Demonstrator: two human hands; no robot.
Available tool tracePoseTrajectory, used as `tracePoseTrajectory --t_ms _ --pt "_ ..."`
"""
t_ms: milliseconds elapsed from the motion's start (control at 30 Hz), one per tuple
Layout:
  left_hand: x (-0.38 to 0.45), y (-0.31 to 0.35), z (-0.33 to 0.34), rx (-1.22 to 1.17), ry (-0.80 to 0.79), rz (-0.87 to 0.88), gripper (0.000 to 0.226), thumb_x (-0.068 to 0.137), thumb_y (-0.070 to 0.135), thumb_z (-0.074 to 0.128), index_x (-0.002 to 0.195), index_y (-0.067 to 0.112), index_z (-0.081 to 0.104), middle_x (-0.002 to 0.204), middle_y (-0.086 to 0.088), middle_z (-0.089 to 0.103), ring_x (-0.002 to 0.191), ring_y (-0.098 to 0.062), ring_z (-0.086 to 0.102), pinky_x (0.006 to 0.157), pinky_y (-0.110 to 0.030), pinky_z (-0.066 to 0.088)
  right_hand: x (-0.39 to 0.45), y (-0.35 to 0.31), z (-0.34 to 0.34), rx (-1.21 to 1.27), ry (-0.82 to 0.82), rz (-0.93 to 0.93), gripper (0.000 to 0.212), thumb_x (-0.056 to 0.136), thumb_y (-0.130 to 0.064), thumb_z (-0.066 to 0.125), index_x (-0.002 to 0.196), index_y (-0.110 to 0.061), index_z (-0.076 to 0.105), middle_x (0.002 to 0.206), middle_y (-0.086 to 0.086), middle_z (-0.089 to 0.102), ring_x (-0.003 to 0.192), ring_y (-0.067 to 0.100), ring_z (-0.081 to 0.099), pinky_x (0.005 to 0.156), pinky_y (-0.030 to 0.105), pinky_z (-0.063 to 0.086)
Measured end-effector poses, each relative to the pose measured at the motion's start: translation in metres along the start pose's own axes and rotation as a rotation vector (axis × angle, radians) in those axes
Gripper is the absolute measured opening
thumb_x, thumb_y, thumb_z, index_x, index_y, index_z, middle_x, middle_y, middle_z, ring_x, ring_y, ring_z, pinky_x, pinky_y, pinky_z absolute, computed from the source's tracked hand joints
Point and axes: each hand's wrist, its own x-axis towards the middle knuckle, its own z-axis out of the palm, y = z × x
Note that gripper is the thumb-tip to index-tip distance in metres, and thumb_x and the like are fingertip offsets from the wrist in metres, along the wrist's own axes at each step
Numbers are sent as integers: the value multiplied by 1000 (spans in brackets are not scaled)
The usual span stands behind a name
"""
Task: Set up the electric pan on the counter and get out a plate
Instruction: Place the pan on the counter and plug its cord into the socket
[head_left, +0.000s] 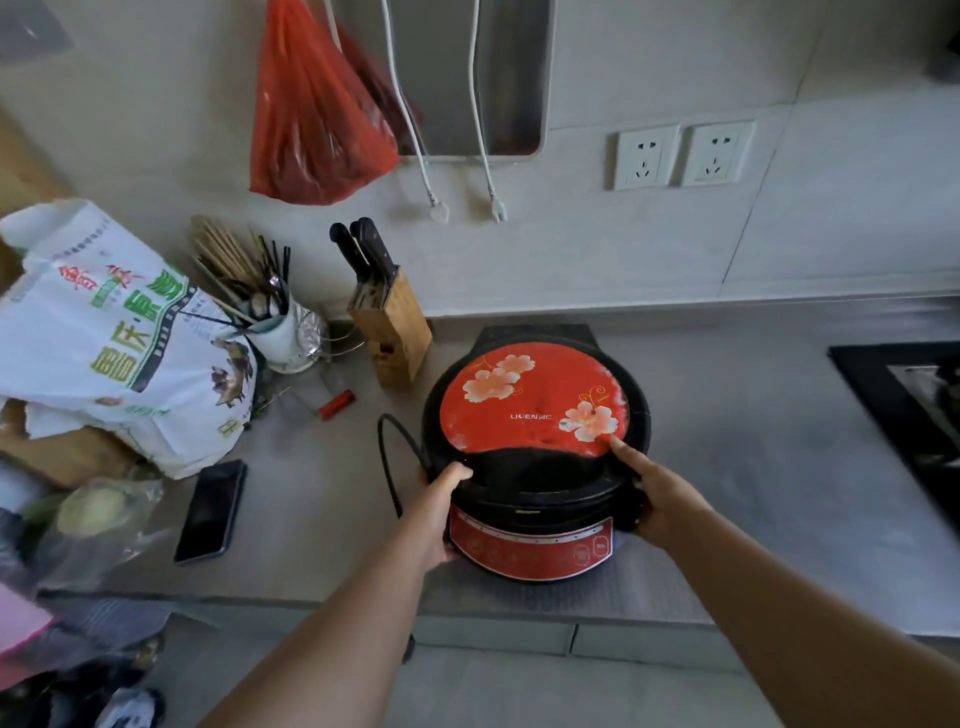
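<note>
Red-lidded electric pan (535, 415) sat on grey counter (753, 467); left hand (441, 499) and right hand (654, 493) clamped on its sides; black cord (389, 457) looped beside left hand

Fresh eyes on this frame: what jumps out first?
The round black electric pan with a red floral lid dominates the centre of the grey counter, gripped by the left hand and right hand on its sides. Next is the red plastic bag hanging on the wall, upper left. Below it, a big white printed sack fills the counter's left end.
</note>
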Motion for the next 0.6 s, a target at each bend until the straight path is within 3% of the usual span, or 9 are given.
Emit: tracePoseTrajectory --t_ms 67,133,267,400,600 --pt "12 3 3 20 -18 -20 41 81 40 61 117 23 51 98 0 58 98 -21 54 80 -36 44 6 -1 -1 14 18 2 30 87 -33 68 91 -5 59 86 14 66 76 28 63 59 38 47" --pt "24 5 8 33 -40 -32 35 83 40 59 113 24 51 101 0 57 101 -22 53 86 -38 42 14 -2 -5 15 38 9 33 85 -35 70 95 -6 60 88 14 67 78 28 64 61 39 49" --pt "39 8 25 38 -88 -50 16 87 38 56 96 25 51 94 1 56 87 -18 53 79 -34 43 28 -10 -17 18 93 4 39 81 -38 73 97 -5 60 93 15 67 83 29 65 64 41 50" --pt "54 11 35 46 -93 -67 30 85 37 58 111 24 51 97 0 57 93 -20 54 85 -35 43 35 -14 -24 34 127 2 32 85 -35 69 86 -6 56 87 12 63 77 26 60 71 41 48" --pt "70 16 42 76 -150 -112 49 82 37 60 127 23 49 129 -6 54 119 -27 51 105 -46 40 48 -25 -34 -2 113 16 41 81 -45 70 91 -6 59 97 13 66 88 28 63 87 44 47"
